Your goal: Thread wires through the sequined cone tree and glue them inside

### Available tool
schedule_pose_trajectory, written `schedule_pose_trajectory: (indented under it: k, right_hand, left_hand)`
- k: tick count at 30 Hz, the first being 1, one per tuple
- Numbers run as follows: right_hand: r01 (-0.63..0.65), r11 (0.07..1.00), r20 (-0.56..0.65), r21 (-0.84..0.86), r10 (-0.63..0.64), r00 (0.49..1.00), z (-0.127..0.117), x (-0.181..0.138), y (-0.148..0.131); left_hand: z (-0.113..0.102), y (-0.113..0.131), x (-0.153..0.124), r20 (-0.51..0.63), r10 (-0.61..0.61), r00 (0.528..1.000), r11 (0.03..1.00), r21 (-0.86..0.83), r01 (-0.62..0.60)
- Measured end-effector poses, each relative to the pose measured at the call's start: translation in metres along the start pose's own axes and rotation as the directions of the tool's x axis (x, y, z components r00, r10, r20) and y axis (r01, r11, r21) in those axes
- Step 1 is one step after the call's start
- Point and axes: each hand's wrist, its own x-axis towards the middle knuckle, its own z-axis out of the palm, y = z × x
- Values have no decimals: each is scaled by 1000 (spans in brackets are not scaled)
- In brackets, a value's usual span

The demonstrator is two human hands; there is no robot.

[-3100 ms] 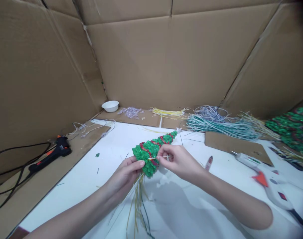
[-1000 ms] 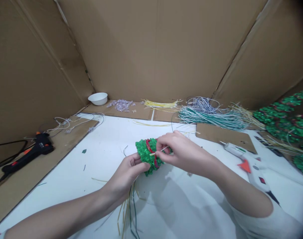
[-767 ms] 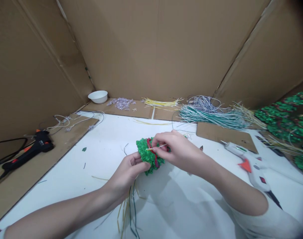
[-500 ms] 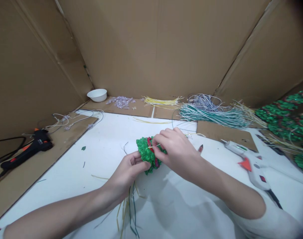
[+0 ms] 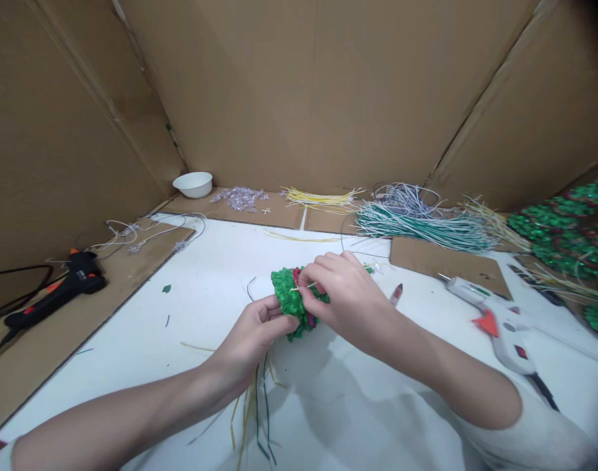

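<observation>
In the middle of the head view is a shiny green ruffled piece (image 5: pixel 285 294) with red trim, held above the white tabletop. My left hand (image 5: pixel 262 328) grips its lower left side, thumb in front and fingers behind. My right hand (image 5: pixel 341 284) is closed over its right side, thumb and index finger pinching a thin pale yellow wire (image 5: pixel 295 289) at the piece. The right fingers hide much of the red trim. Below my left hand, several yellow and dark green wires (image 5: pixel 258 418) hang down or lie on the table; I cannot tell which.
A black glue gun (image 5: pixel 58 294) lies at left, a white glue gun (image 5: pixel 495 320) at right. Along the back are a white bowl (image 5: pixel 193 185), clear beads (image 5: pixel 240 197), yellow wires (image 5: pixel 321 197) and green wires (image 5: pixel 421 226). Green ruffled pieces (image 5: pixel 559 229) are heaped at far right.
The whole view has shifted slightly. The green piece has turned a little, less red showing, and a bit of green now shows beyond my right hand. Both hands keep their hold.
</observation>
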Motion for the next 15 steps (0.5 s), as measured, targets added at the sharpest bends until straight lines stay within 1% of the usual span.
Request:
schedule_pose_trajectory:
  k: [4, 10, 15]
  right_hand:
    - [25, 996, 2, -83, -25, 1000, -2, -2, -1]
    - [100, 967, -65, -235, -118, 991, 2, -6, -9]
    - [86, 954, -69, -286, -109, 992, 2, -8, -13]
  left_hand:
    - [-1, -2, 1, 8, 13, 1000, 1000, 0, -13]
    - [-1, -4, 0, 3, -10, 1000, 1000, -19, 10]
    - [-1, -3, 1, 1, -1, 1000, 1000, -15, 1]
